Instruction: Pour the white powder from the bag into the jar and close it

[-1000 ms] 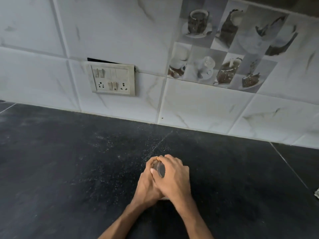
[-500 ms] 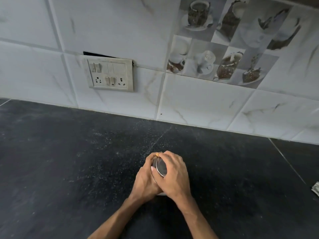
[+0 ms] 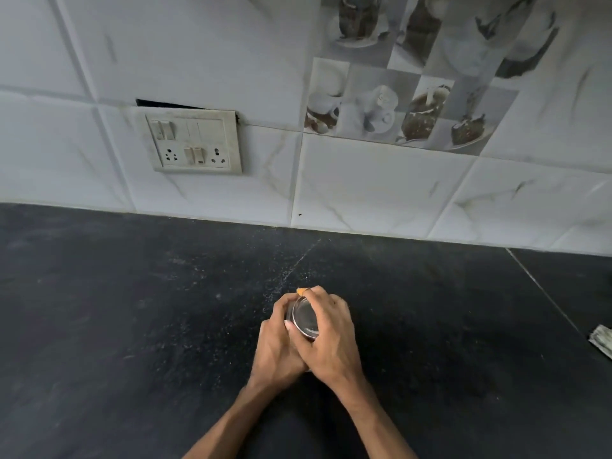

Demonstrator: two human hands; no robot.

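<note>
1. Head camera, looking down: my left hand (image 3: 277, 347) wraps the jar (image 3: 304, 319) from the left side, fingers curled round its wall.
2. My right hand (image 3: 332, 339) comes over from the right, fingers curled across the jar's top. Both hands grip the same jar and press together on the near side of it.
3. The jar is low in the middle of the view, over the dark table (image 3: 116, 342). My hands hide its base, so I cannot tell whether it touches.
4. Between my hands a round shiny face of the jar shows, tilted toward the left. Whether a lid is fully seated there, I cannot tell.
5. A small orange bit (image 3: 300, 290) peeks out at the far edge of the jar, just beside my right fingertips. It is too small to name.
6. Fine white specks (image 3: 291, 276) dust the table beyond my hands, running in a thin line toward the wall.
7. At the table's right edge, well apart from the jar, a crumpled pale packet (image 3: 602, 342) lies partly out of view.
8. Behind the table, the pale tiled wall (image 3: 381, 187) carries a switch plate (image 3: 193, 142) on the left and a tile printed with cups (image 3: 381, 107) on the right.
</note>
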